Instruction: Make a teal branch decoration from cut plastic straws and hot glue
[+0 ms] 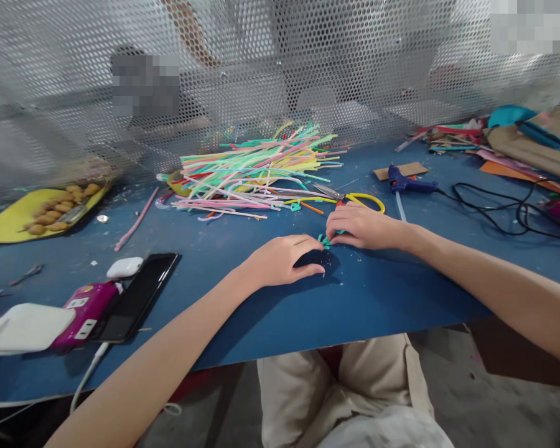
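Observation:
A small twisted piece of teal pipe cleaner [325, 242] is between my two hands, low over the blue table. My right hand [361, 225] pinches it from the right between thumb and fingers. From the left, my left hand [287, 258] reaches it with its fingertips, while its thumb stands apart below. Just behind my right hand lie scissors with yellow handles [372, 200], partly covered by that hand. A big pile of pastel pipe cleaners [256, 171] spreads out beyond my hands, with a short bent teal bit [295, 206] at its near edge.
Right of the scissors, a blue glue gun [408, 182] rests near cardboard, its black cable [494, 205] looping rightward. On the left are a black phone [137, 302], a purple power strip [86, 311], a white earbud case [125, 267] and a yellow sheet [7, 218] bearing brown lumps. Perforated metal mesh [242, 74] stands behind.

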Motion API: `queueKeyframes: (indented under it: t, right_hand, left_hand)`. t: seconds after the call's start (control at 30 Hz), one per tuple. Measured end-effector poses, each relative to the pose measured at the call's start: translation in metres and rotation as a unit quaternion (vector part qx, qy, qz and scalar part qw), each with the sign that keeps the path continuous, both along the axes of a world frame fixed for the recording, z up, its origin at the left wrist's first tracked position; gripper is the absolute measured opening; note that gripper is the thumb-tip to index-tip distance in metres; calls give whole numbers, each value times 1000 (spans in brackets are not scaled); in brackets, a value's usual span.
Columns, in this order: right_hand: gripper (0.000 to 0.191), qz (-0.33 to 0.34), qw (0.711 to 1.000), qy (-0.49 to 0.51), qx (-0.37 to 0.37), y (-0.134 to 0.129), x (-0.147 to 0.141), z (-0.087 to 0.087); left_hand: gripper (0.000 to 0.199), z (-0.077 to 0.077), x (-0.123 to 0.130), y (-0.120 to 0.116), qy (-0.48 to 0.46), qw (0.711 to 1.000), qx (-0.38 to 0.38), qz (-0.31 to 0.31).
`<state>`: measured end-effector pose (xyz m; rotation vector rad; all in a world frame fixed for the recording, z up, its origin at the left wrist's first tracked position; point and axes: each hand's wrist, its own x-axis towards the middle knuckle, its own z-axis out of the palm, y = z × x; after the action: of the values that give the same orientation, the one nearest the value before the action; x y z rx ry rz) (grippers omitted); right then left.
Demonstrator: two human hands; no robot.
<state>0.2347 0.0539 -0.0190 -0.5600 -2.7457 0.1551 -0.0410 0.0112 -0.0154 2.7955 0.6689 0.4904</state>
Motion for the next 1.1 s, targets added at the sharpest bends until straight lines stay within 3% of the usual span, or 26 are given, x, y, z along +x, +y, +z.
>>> queueKeyframes:
  t: [0.27, 0.5, 0.73, 0.83, 0.93, 1.1]
  right_hand:
    - [15, -14, 999, -33, 15, -7, -8, 0]
    - [15, -18, 999, -24, -15, -6, -1, 7]
    - [10, -55, 996, 39, -54, -8, 12, 20]
    - [12, -41, 993, 71, -85, -9, 19, 25]
    - [15, -14, 987, 84, -133, -11, 24, 27]
    - [16, 16, 983, 71, -169, -23, 18, 30]
  left_hand:
    - [42, -1, -2, 1, 11, 1000, 0, 0]
    - [43, 0, -1, 0, 16, 1000, 1, 2]
    - [39, 2, -2, -2, 12, 1000, -5, 13]
    - [34, 4, -3, -4, 13, 1000, -14, 21]
    - [26, 8, -3, -6, -53, 998, -20, 27]
    - [23, 16, 1, -12, -187, 976, -49, 99]
